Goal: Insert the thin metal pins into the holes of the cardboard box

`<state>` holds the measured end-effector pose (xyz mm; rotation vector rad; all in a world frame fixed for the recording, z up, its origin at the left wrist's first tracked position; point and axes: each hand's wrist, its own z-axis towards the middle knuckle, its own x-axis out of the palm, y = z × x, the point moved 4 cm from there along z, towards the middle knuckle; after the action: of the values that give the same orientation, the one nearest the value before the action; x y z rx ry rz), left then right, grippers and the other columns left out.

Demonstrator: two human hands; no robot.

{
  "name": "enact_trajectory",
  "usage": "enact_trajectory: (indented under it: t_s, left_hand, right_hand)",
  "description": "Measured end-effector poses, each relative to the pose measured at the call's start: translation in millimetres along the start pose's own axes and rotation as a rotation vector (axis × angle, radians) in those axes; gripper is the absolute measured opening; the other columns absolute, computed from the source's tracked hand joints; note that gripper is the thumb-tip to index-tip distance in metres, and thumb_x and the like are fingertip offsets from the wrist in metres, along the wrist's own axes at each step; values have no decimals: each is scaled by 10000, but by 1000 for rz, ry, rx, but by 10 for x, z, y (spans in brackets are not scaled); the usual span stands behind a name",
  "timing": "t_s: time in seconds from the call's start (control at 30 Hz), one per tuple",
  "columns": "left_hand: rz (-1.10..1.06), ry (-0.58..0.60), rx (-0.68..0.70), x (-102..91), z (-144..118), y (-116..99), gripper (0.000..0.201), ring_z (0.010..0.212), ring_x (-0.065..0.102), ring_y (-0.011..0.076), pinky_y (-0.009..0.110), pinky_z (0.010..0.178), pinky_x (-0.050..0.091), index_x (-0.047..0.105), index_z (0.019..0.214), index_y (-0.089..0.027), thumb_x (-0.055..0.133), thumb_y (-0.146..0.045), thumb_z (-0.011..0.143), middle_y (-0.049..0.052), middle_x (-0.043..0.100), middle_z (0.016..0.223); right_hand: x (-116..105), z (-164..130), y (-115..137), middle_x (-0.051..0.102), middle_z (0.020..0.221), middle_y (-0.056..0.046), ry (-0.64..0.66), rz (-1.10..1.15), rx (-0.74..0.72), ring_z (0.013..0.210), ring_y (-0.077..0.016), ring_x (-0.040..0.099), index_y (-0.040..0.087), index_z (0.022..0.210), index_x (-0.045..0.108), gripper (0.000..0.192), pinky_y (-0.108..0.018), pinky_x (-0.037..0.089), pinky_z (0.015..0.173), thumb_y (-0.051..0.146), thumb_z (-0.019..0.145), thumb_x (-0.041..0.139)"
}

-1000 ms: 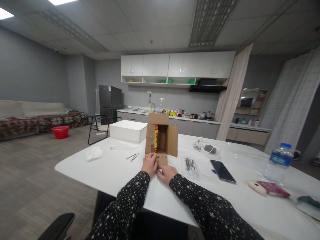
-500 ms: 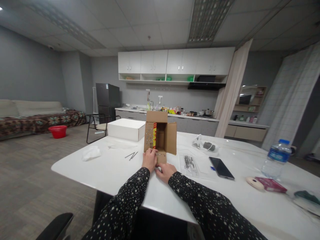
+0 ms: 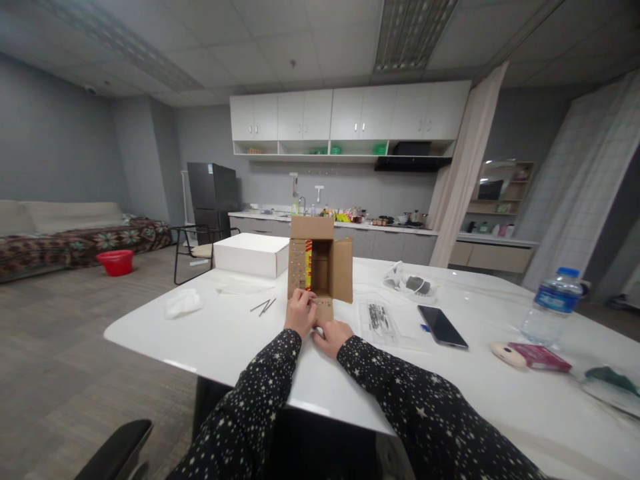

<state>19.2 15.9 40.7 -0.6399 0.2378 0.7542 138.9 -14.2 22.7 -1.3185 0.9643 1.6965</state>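
An open cardboard box (image 3: 323, 263) stands on the table with its opening facing me and its flaps spread. The left flap (image 3: 297, 263) and the front flap carry rows of small dots, too small to identify. My left hand (image 3: 300, 313) is over the lower left of the box, its fingers bent and drawn together at the flaps. Whatever they hold, if anything, is hidden. Lower down, my right hand (image 3: 334, 338) has its fingers curled at the near edge of the front flap (image 3: 325, 309), gripping it. A red and yellow strip (image 3: 309, 263) runs up beside the left flap.
On the white table (image 3: 200, 347) are a white box (image 3: 251, 255), thin dark rods (image 3: 264, 307), crumpled tissue (image 3: 183, 303), a clear packet of dark pieces (image 3: 379, 321), a phone (image 3: 443, 327) and a water bottle (image 3: 553, 307). A kitchen counter runs behind.
The view has tilted and shifted slightly. My left hand has moved a little up along the box's flap, its fingers more bunched. My right hand stays at the front flap.
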Motion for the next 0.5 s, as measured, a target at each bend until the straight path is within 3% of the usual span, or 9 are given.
enact_trajectory:
  t_s: [0.1,0.3,0.5]
  left_hand:
    - [-25,14,7,-25,-38,-40,178,823,543,145,302,827,470,571,896,-183,445,-118,789,44,490,895]
    - [-54,174,27,77,-128,12,203,868,548,151,306,848,481,574,879,-193,462,-85,749,39,499,909]
    - [-58,179,-61,143,-151,158,216,828,558,147,317,810,488,589,860,-187,459,-76,728,39,529,904]
  right_hand:
    - [1,4,8,691,912,-60,-1,-9,-16,832,-221,640,269,1082,606,347,-289,389,656,424,864,385]
    - [-15,-6,9,694,918,-78,-15,-29,-14,769,-226,645,256,1163,551,396,-295,385,623,446,872,362]
    - [-4,-8,11,695,923,-58,-15,-23,-25,790,-224,646,280,1108,571,371,-288,376,623,464,877,347]
